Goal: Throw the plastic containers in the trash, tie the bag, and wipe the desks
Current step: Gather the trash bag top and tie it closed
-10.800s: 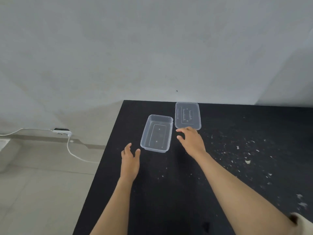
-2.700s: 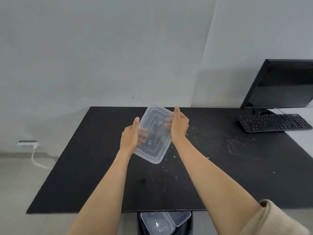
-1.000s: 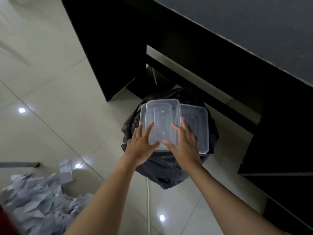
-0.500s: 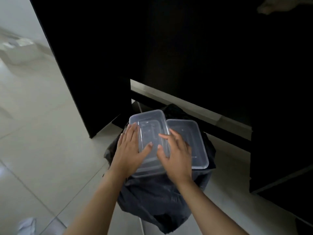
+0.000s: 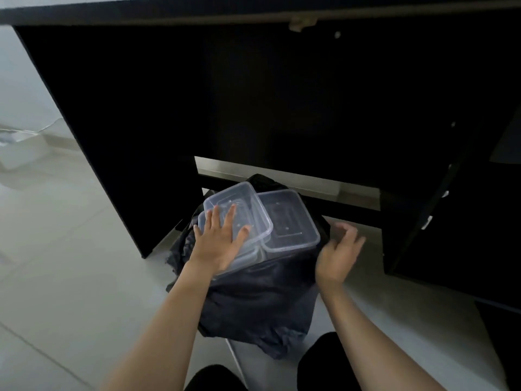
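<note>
A bin lined with a black trash bag (image 5: 259, 294) stands on the floor under the black desk (image 5: 253, 12). Several clear plastic containers lie stacked at its mouth, and they stick out above the rim. My left hand (image 5: 218, 242) presses flat, fingers spread, on the top left container (image 5: 248, 204). A second clear container (image 5: 287, 221) lies upside down to its right. My right hand (image 5: 339, 253) hovers at the bag's right edge with its fingers loosely curled, holding nothing.
The desk's dark side panel (image 5: 112, 142) stands left of the bin, and another dark panel (image 5: 417, 207) stands on the right. Pale tiled floor (image 5: 70, 263) spreads to the left. A thin white cable (image 5: 234, 354) runs out from below the bag.
My right hand has come off the containers and moved to the bag's right edge. My left hand still presses on the top container. The view has dropped lower, closer to the bin.
</note>
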